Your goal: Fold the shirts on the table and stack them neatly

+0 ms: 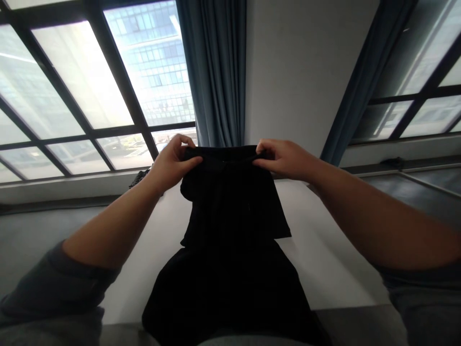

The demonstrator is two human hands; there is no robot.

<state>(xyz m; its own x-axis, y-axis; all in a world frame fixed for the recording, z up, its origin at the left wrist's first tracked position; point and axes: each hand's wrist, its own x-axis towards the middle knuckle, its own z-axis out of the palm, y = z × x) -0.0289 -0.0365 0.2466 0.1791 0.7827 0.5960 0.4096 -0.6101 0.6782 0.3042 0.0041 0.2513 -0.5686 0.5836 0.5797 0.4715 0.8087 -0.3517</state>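
A black garment [230, 230] hangs down in front of me and spreads over a white surface [324, 259] below. My left hand [173, 163] pinches the garment's upper left corner, fingers closed on the cloth. On the other side my right hand [284, 157] grips the upper right corner the same way. Both hands hold the top edge stretched between them at the same height, about a forearm's width apart. The lower part of the garment lies wider and reaches towards me.
Large windows with dark frames [115, 77] fill the left, another window [425, 96] the right. Blue-grey curtains [216, 72] hang beside a white wall panel [298, 67]. A small dark object [139, 178] lies on the ledge behind my left wrist.
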